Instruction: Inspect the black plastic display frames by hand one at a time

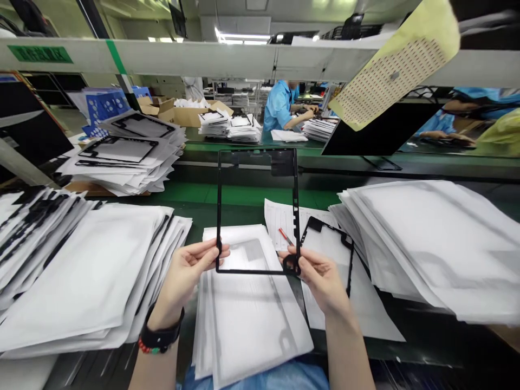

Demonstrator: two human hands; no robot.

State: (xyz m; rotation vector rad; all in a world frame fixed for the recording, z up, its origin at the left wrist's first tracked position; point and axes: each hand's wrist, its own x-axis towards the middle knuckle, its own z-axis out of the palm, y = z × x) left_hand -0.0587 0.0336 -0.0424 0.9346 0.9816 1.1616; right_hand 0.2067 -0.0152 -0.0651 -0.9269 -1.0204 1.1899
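Observation:
A thin black rectangular frame [252, 271] is held upright in front of me, its middle open. At its lower left corner my left hand [190, 265] pinches the edge between thumb and fingers. My right hand [320, 273] grips the lower right corner the same way. Below the frame lies a stack of white translucent sleeves [255, 319], with faint dark outlines showing through. To the right, a second black frame [350, 254] rests on white sheets. Near my right fingers, a red pen [285, 236] lies on a printed paper [276, 216].
Piles of white sleeves stand on the left [89, 260] and right [447, 238]. Farther back left is a stack with black frames [122, 149]. A yellow sheet of small labels [398, 65] hangs from the overhead rail [203, 58]. Across the bench sits a person in blue [278, 105].

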